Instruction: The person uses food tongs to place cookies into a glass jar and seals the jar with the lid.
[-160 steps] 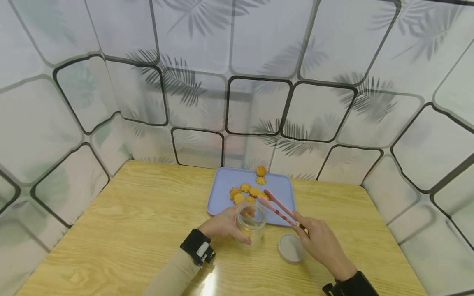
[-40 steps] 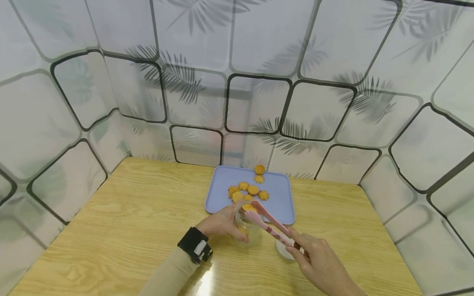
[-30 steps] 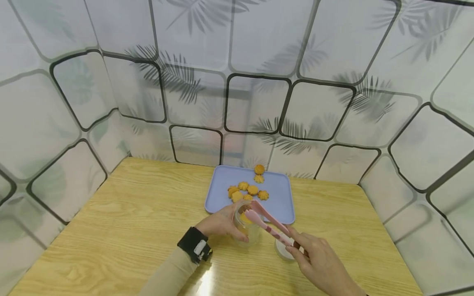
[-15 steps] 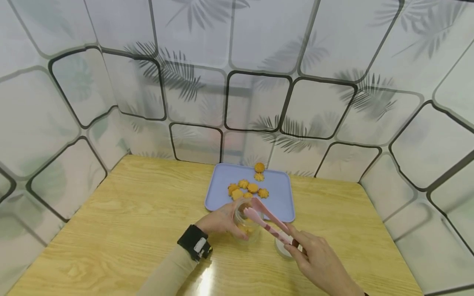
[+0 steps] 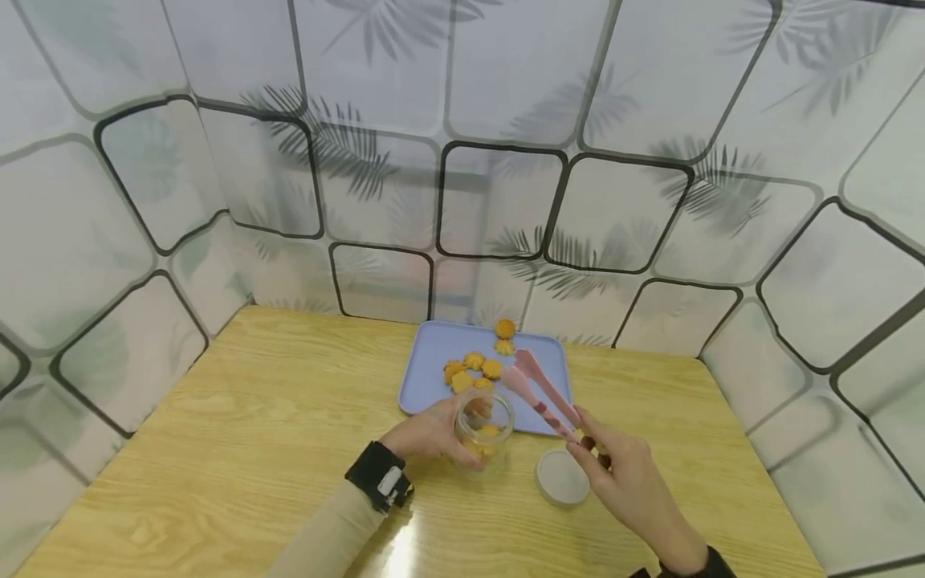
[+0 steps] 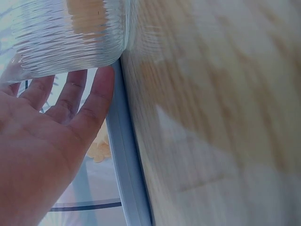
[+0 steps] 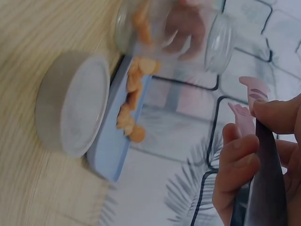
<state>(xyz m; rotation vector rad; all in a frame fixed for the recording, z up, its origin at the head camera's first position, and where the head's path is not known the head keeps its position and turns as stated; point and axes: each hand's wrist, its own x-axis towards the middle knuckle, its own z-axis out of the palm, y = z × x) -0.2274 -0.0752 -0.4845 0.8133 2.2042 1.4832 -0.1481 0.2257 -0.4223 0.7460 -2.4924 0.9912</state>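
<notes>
My left hand (image 5: 432,432) grips a clear glass jar (image 5: 503,446) round its side, and the jar stands upright with its mouth uncovered. Several golden cookies (image 5: 488,431) lie low inside it. In the left wrist view, fingers (image 6: 96,101) reach round the ribbed glass. A pair of pink tongs (image 5: 542,409) is in my right hand (image 5: 630,474), held by its dark handle, tips spread over the right part of the blue tray (image 5: 425,357). Nothing shows between the tips. More cookies (image 5: 473,360) sit on the tray; the tongs overlap its right side.
A round whitish lid (image 5: 562,478) lies on the wooden table (image 5: 238,425), right of the jar and close to my right hand. Behind the tray, a patterned curtain (image 5: 390,281) closes off the table's back, and it continues along both sides.
At the jar's mouth the tongs let a cookie drop in, and it now lies inside. The tongs have since risen out, moving right and forward over the tray. My left hand keeps its hold.
</notes>
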